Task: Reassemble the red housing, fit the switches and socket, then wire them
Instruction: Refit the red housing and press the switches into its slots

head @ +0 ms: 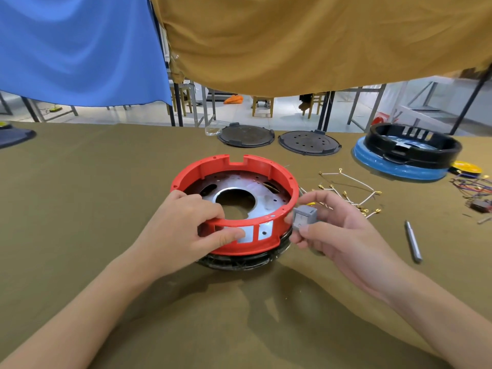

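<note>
Gripping the red housing (234,206) rim at 7 o'clock, the left hand (186,227) is steadying it while the right hand (327,230) is pinching a grey switch (304,218) at 4 o'clock.

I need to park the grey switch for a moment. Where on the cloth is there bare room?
Bare cloth lies left of the red ring housing, out to the dark grey object at the far left edge, and in front between the forearms. The right side is crowded: white terminal wires, a metal screwdriver bit and the black ring on a blue base.
</note>
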Demonstrator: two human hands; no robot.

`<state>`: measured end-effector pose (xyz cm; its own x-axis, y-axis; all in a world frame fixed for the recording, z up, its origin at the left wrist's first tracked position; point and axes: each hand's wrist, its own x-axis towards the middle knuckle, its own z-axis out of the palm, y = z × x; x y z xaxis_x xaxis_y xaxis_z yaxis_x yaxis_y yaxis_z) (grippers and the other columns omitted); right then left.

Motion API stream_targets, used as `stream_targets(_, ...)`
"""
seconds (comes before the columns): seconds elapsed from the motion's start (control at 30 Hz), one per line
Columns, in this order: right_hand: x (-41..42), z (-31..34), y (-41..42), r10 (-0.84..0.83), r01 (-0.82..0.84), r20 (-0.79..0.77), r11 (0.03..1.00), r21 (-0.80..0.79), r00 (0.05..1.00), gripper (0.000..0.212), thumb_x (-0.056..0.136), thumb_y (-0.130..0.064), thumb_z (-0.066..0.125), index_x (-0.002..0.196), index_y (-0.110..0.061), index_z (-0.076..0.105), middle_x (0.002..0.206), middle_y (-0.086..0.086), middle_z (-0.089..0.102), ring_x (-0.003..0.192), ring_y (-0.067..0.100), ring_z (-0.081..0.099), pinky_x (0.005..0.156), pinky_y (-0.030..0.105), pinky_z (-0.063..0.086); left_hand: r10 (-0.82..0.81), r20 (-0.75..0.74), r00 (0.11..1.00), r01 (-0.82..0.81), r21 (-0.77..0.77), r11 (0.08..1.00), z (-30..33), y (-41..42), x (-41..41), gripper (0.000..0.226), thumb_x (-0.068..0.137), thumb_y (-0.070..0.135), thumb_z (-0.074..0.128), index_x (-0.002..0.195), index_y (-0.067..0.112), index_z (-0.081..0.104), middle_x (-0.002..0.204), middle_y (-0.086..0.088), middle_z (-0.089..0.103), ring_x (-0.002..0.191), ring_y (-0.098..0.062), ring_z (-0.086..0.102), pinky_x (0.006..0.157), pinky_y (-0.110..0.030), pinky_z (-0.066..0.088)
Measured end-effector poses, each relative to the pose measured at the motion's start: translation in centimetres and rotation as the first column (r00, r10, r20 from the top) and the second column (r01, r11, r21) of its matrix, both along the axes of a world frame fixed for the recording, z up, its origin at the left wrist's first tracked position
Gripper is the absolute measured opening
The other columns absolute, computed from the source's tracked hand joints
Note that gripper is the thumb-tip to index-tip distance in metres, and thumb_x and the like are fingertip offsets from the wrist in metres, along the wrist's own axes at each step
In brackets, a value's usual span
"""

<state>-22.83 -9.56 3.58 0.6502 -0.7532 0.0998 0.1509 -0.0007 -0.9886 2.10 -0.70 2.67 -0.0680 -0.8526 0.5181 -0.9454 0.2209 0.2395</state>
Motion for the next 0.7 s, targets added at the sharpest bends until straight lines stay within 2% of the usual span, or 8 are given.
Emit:
stream_targets(0.07,0.0,-0.3,0.2,-0.030,0.029,-0.023,0.998,-0.055,0.999,0.038,0.080,0.005,0.062,0.115,-0.011,0.061,0.097,0.015,0.073,0.075,0.020,0.067,0.066,0.020,0.051,-0.017,0.001,1.000,0.017,-0.022,1.000,0.0,0.1,-0.3,0.045,0.086,0.065,0.047,0.075,0.024,0.064,0.063,0.014,0.056,0.065,-0.008,0.053,0.079,-0.037,0.042)
stream_targets(0.17,0.1,-0.5,0.5,-0.030,0.024,-0.045,0.992,-0.125,0.999,0.036,0.086,-0.004,0.071,0.116,-0.024,0.069,0.084,0.015,0.073,0.077,0.020,0.069,0.070,0.019,0.052,-0.038,0.027,0.999,0.039,-0.050,0.998,0.0,0.2,-0.7,0.038,0.089,0.058,0.050,0.082,0.023,0.063,0.069,0.016,0.055,0.067,-0.011,0.053,0.078,-0.037,0.043)
stream_targets(0.27,0.3,-0.8,0.8,-0.031,0.022,-0.041,0.979,-0.201,0.999,0.038,0.084,-0.013,0.068,0.121,-0.019,0.066,0.093,0.010,0.071,0.081,0.024,0.069,0.076,0.027,0.056,-0.047,0.039,0.998,0.049,-0.055,0.997,-0.1,0.1,-1.1,0.036,0.090,0.056,0.050,0.089,0.022,0.064,0.073,0.013,0.059,0.070,-0.010,0.054,0.077,-0.036,0.043)
stream_targets(0.33,0.4,-1.0,1.0,-0.029,0.010,-0.063,0.958,-0.286,0.998,0.032,0.085,-0.006,0.069,0.115,-0.018,0.068,0.100,0.006,0.071,0.087,0.025,0.068,0.079,0.029,0.056,-0.049,0.044,0.998,0.052,-0.062,0.997,-0.1,0.1,-1.2,0.034,0.091,0.054,0.050,0.089,0.022,0.064,0.072,0.013,0.058,0.069,-0.007,0.052,0.074,-0.035,0.044)
stream_targets(0.43,0.6,-1.3,1.4,-0.034,0.001,-0.087,0.933,-0.359,0.996,0.033,0.085,0.003,0.071,0.105,-0.023,0.073,0.106,0.007,0.065,0.086,0.021,0.068,0.079,0.023,0.054,-0.055,0.049,0.997,0.058,-0.067,0.996,-0.1,0.1,-1.3,0.030,0.091,0.051,0.052,0.089,0.023,0.064,0.068,0.015,0.056,0.066,-0.005,0.050,0.070,-0.035,0.045)
stream_targets(0.6,1.1,-1.9,1.0,-0.121,0.039,-0.151,0.889,-0.456,0.981,0.037,0.086,0.003,0.070,0.104,-0.030,0.073,0.099,0.009,0.063,0.085,0.018,0.068,0.082,0.040,0.057,-0.048,0.084,0.995,0.055,-0.084,0.995,-0.1,0.0,-1.7,0.019,0.090,0.042,0.055,0.089,0.024,0.063,0.064,0.019,0.048,0.062,-0.003,0.042,0.062,-0.029,0.043)
stream_targets(0.7,1.1,-2.0,0.9,-0.167,0.046,-0.174,0.837,-0.546,0.970,0.040,0.085,0.001,0.072,0.105,-0.034,0.070,0.095,-0.004,0.065,0.087,0.016,0.066,0.080,0.039,0.056,-0.044,0.077,0.996,0.050,-0.083,0.995,0.0,-0.1,-2.0,0.018,0.088,0.041,0.054,0.087,0.024,0.061,0.063,0.017,0.049,0.060,-0.004,0.039,0.060,-0.027,0.040)
